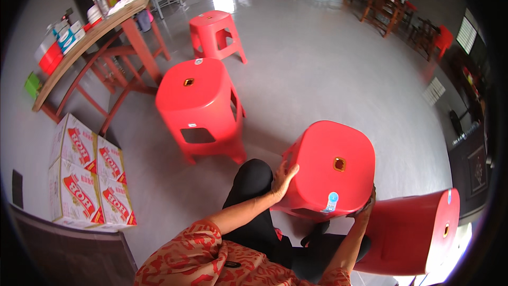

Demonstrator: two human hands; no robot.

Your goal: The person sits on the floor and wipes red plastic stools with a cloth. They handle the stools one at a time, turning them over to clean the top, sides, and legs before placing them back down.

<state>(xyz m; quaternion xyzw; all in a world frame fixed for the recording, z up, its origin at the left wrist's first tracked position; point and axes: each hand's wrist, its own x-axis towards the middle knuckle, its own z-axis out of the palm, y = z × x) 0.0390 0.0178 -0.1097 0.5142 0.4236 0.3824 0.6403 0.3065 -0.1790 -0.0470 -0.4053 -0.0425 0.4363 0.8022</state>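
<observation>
Stool (pixel 330 167) clamped between 2 hands — left hand (pixel 283 179), right hand (pixel 365 207).

Hidden and cut-off bits, head view

My right hand (pixel 364 207) is mostly behind the tilted glossy red plastic stool (pixel 328 169), only fingertips showing under its rim; I can't tell the grip. The second red plastic stool lying on its side (pixel 413 233) runs out of the lower edge, legs unseen. My patterned orange sleeves (pixel 201 257) are cut off at the bottom. The clutter on the long wooden table (pixel 100 29) is too small to identify, and the far dark wooden furniture (pixel 391 8) blurs near the rim.
</observation>
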